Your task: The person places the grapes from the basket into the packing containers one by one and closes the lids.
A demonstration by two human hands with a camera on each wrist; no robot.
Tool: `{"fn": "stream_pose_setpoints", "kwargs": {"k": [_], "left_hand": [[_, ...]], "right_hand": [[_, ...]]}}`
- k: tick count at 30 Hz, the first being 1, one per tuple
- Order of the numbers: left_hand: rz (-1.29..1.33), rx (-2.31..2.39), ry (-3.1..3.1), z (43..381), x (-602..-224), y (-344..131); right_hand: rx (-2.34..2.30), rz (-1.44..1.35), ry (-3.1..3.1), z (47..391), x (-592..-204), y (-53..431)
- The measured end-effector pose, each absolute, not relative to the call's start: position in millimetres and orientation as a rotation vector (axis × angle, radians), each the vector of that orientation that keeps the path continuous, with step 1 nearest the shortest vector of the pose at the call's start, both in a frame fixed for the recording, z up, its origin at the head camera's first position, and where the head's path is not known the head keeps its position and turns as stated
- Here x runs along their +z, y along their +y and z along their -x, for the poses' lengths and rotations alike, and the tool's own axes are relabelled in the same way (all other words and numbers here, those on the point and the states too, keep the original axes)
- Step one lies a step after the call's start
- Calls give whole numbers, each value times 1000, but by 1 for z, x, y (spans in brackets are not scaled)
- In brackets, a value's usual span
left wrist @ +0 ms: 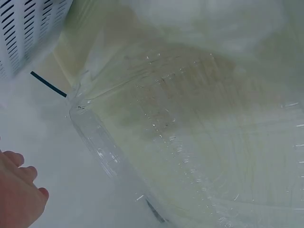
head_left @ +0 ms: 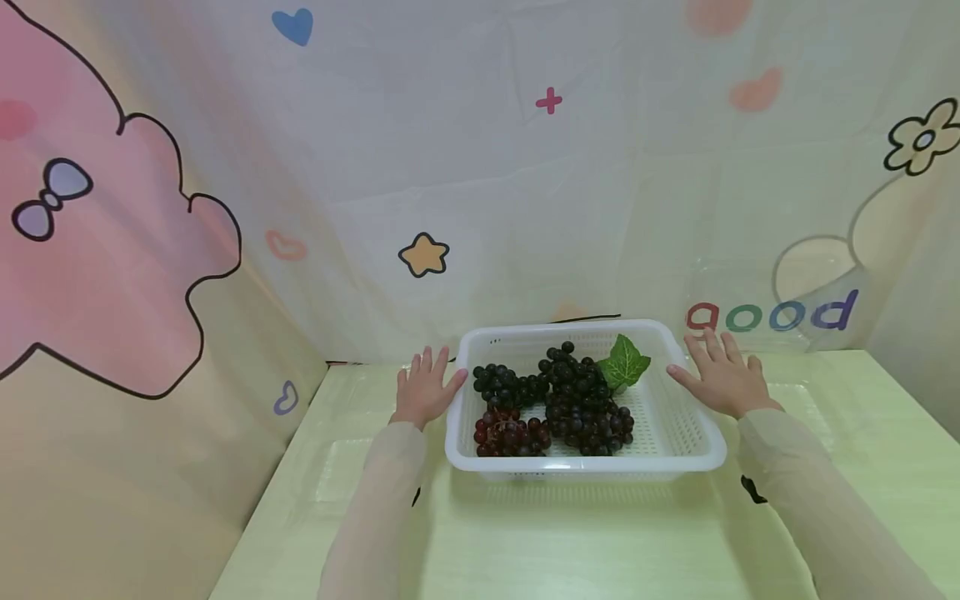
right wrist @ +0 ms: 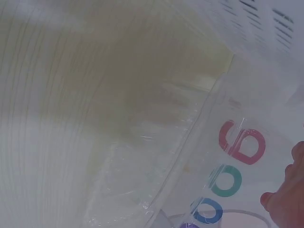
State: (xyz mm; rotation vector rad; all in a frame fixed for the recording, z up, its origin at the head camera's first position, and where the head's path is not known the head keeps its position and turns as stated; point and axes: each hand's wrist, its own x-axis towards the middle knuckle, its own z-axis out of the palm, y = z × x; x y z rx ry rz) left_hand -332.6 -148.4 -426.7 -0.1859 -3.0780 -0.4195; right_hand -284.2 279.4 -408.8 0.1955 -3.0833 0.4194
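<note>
A white plastic basket [head_left: 585,463] with slotted walls stands between my hands. Inside it lie black grapes [head_left: 577,400], dark green grapes [head_left: 498,383], red grapes [head_left: 510,435] and a green leaf [head_left: 624,363]. My left hand [head_left: 426,390] is at the basket's left rim, fingers spread and thumb toward it. At the right rim is my right hand [head_left: 723,375], its fingers likewise spread and the thumb pointing inward. Neither hand grips anything. Each wrist view catches only part of a hand and a corner of the slotted basket wall.
Clear plastic [left wrist: 190,142] lies on the table left of the basket, and more clear plastic [right wrist: 137,166] lies to its right. A printed curtain [head_left: 480,167] hangs right behind the pale green table [head_left: 562,542].
</note>
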Motion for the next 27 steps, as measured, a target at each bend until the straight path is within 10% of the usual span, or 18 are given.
{"fn": "stream_pose_setpoints", "kwargs": {"k": [27], "left_hand": [[287,-600,-3026,324,-431,-153]], "right_hand": [[393,-335,-3045,281,-410,266]]}}
